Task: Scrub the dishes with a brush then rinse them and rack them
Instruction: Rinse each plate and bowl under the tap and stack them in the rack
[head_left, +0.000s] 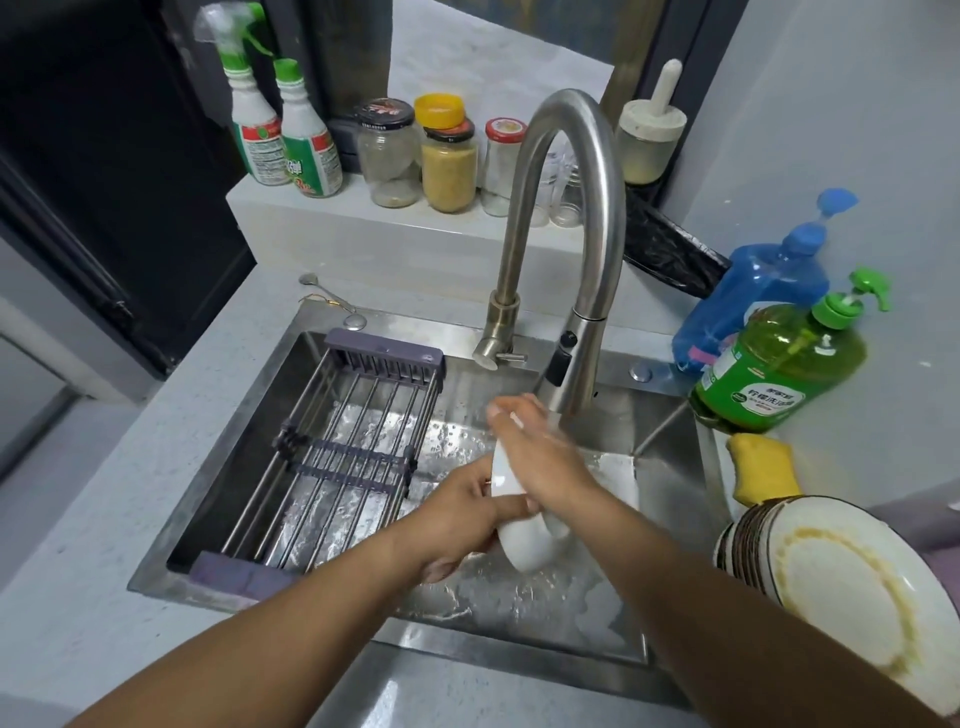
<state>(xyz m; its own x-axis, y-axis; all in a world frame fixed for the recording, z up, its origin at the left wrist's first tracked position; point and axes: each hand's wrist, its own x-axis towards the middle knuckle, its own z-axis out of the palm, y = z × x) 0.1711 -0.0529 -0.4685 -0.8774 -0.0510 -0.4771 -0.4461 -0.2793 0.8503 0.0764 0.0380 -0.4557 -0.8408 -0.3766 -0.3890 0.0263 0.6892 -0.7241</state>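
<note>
Left hand (457, 514) grips the white dish (519, 540) on edge under the faucet (566, 374) so water sheets off; right hand (540, 457) lies spread on it

Both forearms reaching forward, left hand (462, 512) curling its fingers in a grip, right hand (540, 457) lying flat, fingers extended.

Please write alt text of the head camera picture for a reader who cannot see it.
Two hands hold a white bowl under the faucet over a steel sink: the left hand grips its side, the right hand rests on its rim. A dish rack spans the sink's left half; dirty plates are stacked at right.
</note>
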